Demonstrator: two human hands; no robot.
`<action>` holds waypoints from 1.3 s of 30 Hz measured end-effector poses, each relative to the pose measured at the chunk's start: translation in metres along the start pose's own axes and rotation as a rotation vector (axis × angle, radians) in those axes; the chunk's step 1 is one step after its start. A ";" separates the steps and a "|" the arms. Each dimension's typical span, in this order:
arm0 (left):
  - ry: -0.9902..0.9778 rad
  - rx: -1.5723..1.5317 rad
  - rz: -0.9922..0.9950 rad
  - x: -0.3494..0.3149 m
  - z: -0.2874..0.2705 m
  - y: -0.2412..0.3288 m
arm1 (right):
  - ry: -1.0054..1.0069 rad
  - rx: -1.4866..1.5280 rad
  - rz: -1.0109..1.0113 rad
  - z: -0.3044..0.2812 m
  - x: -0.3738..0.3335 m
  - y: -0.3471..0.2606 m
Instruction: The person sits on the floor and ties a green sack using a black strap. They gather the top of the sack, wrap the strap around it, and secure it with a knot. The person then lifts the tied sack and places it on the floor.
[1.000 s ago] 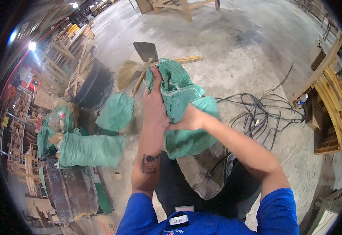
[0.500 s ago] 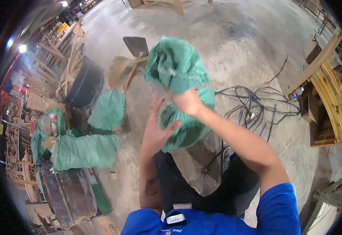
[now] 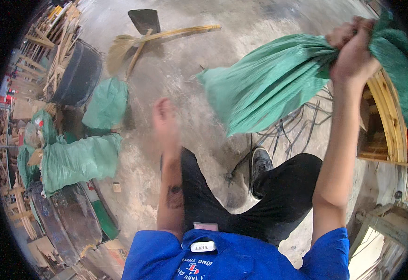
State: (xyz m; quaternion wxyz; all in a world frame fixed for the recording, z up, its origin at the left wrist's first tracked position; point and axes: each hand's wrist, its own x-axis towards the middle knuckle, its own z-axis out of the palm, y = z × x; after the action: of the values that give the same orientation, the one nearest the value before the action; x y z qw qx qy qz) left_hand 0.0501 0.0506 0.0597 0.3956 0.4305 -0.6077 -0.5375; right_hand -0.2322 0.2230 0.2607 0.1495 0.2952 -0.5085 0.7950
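Observation:
At the upper right, my right hand [image 3: 354, 56] is closed around the gathered part of a green woven sack [image 3: 269, 84]. The sack hangs in the air, spreading out to the left of the fist, with another bunched part to the right of it. My left hand [image 3: 166, 122] is held over the concrete floor in front of my left leg, apart from the sack. It is blurred by motion; its fingers point upward, look loosely extended and hold nothing.
Green sacks [image 3: 80, 161] lie at the left near a dark drum [image 3: 78, 77] filled with wood scraps. A straw broom [image 3: 120, 50] and a dustpan [image 3: 144, 21] lie ahead. Black cables [image 3: 297, 128] coil beneath the raised sack. Curved wooden slats [image 3: 385, 112] stand at the right.
My right hand has swung the green sack up and to the right, stretching it out. My left hand has drawn away from it to the left. The view has shifted rightward.

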 end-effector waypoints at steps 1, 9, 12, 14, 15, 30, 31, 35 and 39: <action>-0.091 0.016 -0.089 -0.003 0.021 -0.027 | 0.002 0.024 0.019 -0.010 0.002 -0.008; -0.884 0.479 -0.573 -0.069 0.216 -0.206 | 0.299 -0.188 -0.004 -0.082 0.000 -0.031; -0.262 0.846 -0.354 -0.103 0.246 -0.237 | 0.348 -0.431 -0.180 -0.114 0.002 -0.039; -0.290 0.967 -0.270 -0.120 0.237 -0.250 | 0.424 -0.515 -0.213 -0.133 0.002 -0.043; -0.407 0.982 -0.250 -0.122 0.232 -0.256 | 0.379 -0.543 -0.241 -0.141 0.002 -0.043; 0.242 -0.145 0.073 0.147 0.135 -0.041 | 0.342 -0.571 -0.140 -0.140 0.021 -0.018; 0.205 -0.041 0.387 0.169 0.111 -0.005 | 0.351 -0.577 -0.107 -0.135 0.021 -0.015; 0.238 0.293 0.920 0.211 0.003 0.145 | 0.349 -0.527 -0.068 -0.122 0.021 -0.003; 0.976 0.767 0.718 0.193 -0.148 0.248 | 0.366 -0.616 -0.066 -0.123 0.021 0.006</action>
State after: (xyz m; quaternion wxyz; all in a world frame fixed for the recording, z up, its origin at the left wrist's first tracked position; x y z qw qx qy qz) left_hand 0.1047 -0.1657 0.3261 0.5957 0.5041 -0.6115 0.1310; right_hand -0.2912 0.3288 0.2317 0.3455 0.1053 -0.6794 0.6387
